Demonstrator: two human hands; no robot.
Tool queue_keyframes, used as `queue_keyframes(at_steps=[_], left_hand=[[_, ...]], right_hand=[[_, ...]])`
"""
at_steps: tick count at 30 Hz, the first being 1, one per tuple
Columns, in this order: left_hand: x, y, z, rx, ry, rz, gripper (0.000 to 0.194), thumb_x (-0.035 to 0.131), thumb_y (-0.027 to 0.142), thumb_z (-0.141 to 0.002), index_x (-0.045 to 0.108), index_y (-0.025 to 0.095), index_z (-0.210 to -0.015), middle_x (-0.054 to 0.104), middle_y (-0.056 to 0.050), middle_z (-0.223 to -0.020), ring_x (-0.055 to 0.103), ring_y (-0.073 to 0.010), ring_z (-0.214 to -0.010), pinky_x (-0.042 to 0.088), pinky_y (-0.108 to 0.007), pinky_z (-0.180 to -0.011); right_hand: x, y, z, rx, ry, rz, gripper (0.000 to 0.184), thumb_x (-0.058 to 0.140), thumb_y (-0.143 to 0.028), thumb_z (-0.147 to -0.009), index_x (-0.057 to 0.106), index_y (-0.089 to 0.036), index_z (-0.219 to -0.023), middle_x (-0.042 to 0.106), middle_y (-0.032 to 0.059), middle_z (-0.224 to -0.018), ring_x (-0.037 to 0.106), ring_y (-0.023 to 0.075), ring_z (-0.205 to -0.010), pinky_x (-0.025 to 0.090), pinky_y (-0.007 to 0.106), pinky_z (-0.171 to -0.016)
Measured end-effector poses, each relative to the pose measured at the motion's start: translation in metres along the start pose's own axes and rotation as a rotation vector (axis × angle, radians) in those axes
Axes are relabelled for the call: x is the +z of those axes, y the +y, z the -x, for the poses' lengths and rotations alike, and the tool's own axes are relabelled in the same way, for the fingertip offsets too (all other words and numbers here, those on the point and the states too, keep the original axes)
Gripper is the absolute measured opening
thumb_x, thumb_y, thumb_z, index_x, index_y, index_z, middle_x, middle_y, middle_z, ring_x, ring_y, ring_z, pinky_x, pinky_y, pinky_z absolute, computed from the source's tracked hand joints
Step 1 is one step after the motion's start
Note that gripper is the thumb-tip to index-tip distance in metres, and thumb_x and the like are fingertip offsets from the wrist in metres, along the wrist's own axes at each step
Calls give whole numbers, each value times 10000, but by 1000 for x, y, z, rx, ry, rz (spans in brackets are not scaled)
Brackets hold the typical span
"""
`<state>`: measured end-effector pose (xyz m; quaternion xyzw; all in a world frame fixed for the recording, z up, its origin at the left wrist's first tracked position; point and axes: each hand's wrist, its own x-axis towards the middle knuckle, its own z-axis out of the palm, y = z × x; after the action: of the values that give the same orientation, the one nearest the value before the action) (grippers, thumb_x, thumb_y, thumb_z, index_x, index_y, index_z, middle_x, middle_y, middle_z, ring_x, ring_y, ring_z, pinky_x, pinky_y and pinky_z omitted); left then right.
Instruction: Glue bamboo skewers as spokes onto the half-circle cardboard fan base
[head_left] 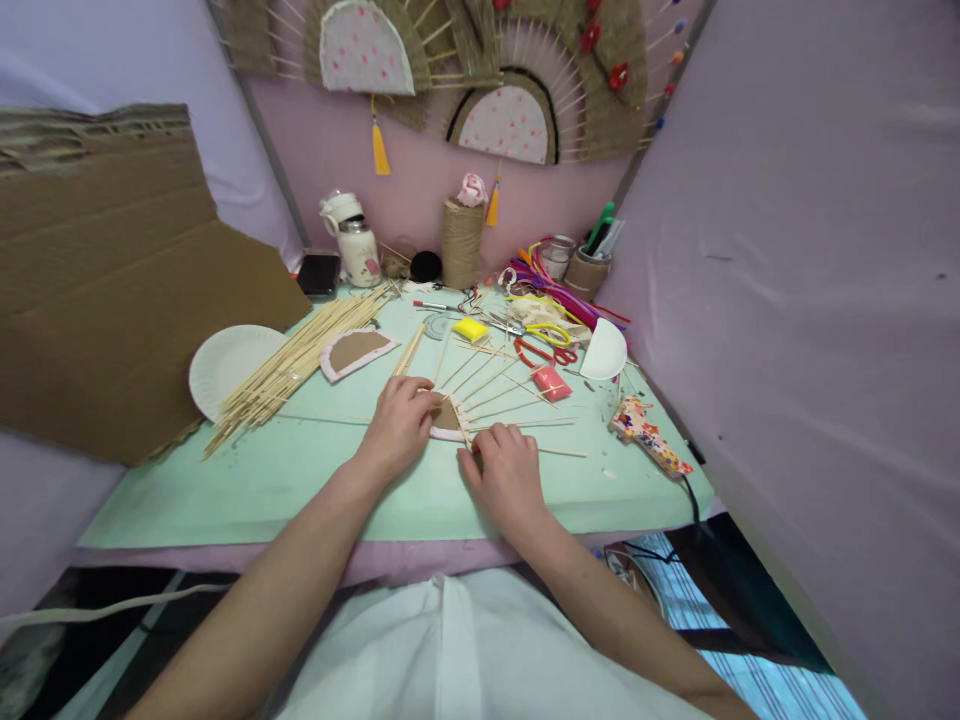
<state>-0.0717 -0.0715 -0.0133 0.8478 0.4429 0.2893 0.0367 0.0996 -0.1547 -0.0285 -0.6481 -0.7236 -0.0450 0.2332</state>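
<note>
A small half-round cardboard piece [448, 421] with a pale trim lies flat on the table in front of me. Thin bamboo sticks [491, 380] fan out from its curved edge, away from me and to the right. My left hand [401, 418] is closed over the left part of this piece, its fingertips hiding some of the cardboard. At the lower right edge, my right hand [508, 472] is bent with thumb and fingers close together around the end of a thin stick [463, 426]; the exact grip is partly hidden.
A bundle of bamboo sticks [300, 355] overlaps a white paper plate [232, 365] at left. Another trimmed half-round piece [358, 352] lies nearby. Yellow scissors [546, 332], red scissors [551, 352] and a pink packet [551, 383] lie beyond. A patterned glue gun [649, 435] lies at right.
</note>
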Motion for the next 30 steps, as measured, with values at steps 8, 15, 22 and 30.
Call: queue_keyframes(at_steps=[8, 15, 22, 30], left_hand=[[3, -2, 0, -1, -8, -19, 292, 490, 66, -830, 747, 201, -799, 638, -97, -1124, 473, -274, -1110, 468, -479, -977], [4, -4, 0, 32, 17, -9, 304, 498, 53, -817, 757, 204, -765, 644, -96, -1098, 477, -268, -1079, 475, -477, -968], [5, -5, 1, 45, 26, -4, 305, 500, 40, -804, 760, 198, -785, 638, -99, -1098, 472, -265, -1085, 482, -463, -974], [3, -4, 0, 42, 17, -4, 304, 502, 46, -807, 768, 191, -791, 641, -108, -1102, 475, -269, -1089, 482, -466, -982]], right_hand=[[1, 1, 0, -12, 37, 5, 170, 613, -273, -910, 609, -205, -754, 640, 39, -815, 516, 208, -820, 258, 352, -709], [4, 0, 0, -6, 63, -13, 169, 617, -212, -893, 589, -198, -727, 643, 36, -790, 519, 204, -803, 257, 346, -707], [4, -1, 0, 13, 86, -54, 163, 646, -208, -866, 574, -200, -720, 632, 19, -763, 524, 201, -795, 263, 342, -710], [1, -5, 0, 10, 88, -59, 159, 647, -226, -866, 578, -204, -724, 634, 17, -752, 526, 203, -790, 264, 339, -711]])
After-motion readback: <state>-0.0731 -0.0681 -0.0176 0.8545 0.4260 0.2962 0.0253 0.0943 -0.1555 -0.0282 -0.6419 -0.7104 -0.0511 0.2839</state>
